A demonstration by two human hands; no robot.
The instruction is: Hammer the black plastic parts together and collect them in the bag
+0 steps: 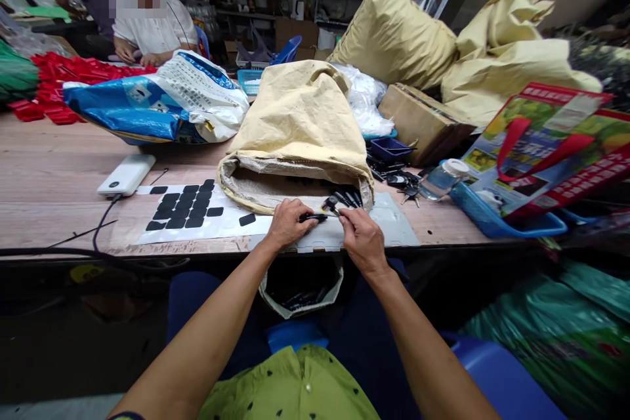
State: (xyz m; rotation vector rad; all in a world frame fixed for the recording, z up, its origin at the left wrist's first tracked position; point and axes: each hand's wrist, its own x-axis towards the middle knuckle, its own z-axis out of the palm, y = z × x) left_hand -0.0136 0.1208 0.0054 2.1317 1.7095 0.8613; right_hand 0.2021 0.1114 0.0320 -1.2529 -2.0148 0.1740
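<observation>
Small black part (pixel 313 217), shape unclear, pinched between left hand (pixel 288 224), right hand (pixel 361 241)

There is printing on the blue and white bag (pixel 157 98) at far left and on the red shopping bag (pixel 551 144) at right, but it is too small to read.

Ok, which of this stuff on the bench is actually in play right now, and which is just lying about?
In play:
left hand and right hand together holding a small black part
open tan sack of black parts right behind the hands
sheet of black pads

Lying about:
white power bank
blue-and-white bag
red pieces
water bottle
printed tote
</observation>
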